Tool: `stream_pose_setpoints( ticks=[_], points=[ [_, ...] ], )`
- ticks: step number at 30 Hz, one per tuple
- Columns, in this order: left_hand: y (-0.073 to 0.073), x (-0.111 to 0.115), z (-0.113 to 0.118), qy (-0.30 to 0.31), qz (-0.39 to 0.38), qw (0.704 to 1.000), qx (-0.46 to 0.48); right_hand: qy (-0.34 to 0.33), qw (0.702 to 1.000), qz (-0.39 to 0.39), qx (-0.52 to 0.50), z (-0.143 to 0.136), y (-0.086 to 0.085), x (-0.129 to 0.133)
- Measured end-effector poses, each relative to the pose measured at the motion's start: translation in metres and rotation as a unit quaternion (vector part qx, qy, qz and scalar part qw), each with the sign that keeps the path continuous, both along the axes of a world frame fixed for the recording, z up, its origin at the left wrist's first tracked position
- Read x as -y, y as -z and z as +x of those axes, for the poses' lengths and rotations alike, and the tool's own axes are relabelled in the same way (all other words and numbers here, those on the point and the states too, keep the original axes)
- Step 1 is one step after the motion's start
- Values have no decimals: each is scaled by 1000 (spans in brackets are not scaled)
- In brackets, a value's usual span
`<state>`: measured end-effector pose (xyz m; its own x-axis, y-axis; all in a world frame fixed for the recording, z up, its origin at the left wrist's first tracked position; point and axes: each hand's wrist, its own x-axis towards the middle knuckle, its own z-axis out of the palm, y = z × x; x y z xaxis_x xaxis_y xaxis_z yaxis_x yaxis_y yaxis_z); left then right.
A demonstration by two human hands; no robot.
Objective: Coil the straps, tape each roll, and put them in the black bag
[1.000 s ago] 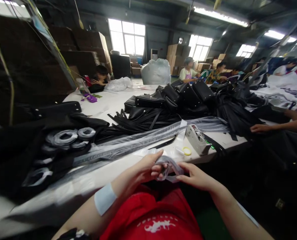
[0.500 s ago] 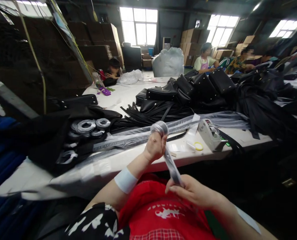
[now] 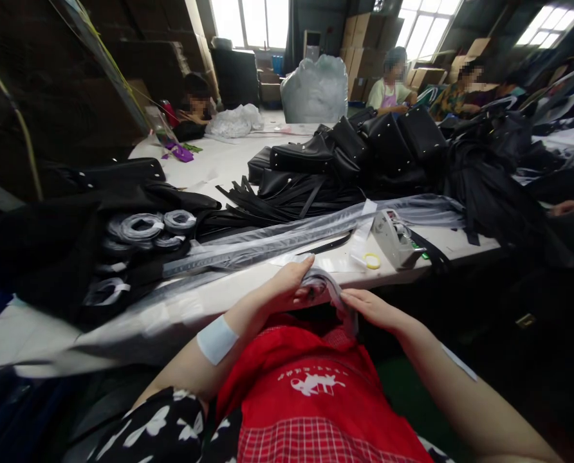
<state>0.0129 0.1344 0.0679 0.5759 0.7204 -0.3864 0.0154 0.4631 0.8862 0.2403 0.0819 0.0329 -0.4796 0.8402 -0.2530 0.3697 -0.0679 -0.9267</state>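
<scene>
A grey strap in clear plastic (image 3: 336, 290) is partly coiled between my two hands, above the table's front edge. My left hand (image 3: 291, 281) is closed around the coiled part, thumb on top and fingers beneath. On the other side, my right hand (image 3: 371, 307) pinches the strap where it bends down, and its loose end hangs before the red apron (image 3: 311, 360). Several wrapped coils (image 3: 143, 227) lie on black material at the left. Long plastic-wrapped straps (image 3: 268, 235) stretch across the white table (image 3: 190, 316) beyond my hands.
A tape dispenser (image 3: 397, 239) stands near the table edge, beside a yellow ring (image 3: 372, 260). Behind it are piled black bags (image 3: 306, 157) and black straps (image 3: 277, 199). A large plastic bag (image 3: 314, 90) stands farther back. Several people sit at the far tables.
My left hand has turned from an upright fist to a flatter hold on the coil. My right hand has come up closer to it, and the strap between them is shorter. The view has shifted.
</scene>
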Motion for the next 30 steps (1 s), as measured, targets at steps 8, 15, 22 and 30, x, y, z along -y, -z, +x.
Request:
stream_pose_setpoints(
  ticks=[8, 15, 22, 30],
  points=[
    [-12, -29, -11, -64, -158, 963, 208, 166, 985, 43, -13, -37, 27, -3],
    [22, -15, -2, -183, 419, 886, -81, -27, 994, -5, -109, -63, -13, 15],
    [33, -1, -21, 105, 520, 767, -360, -49, 998, 26, 37, -3, -22, -6],
    [23, -5, -19, 158, 80, 983, -43, -36, 989, 68, 122, 1, 3, -12]
  ],
)
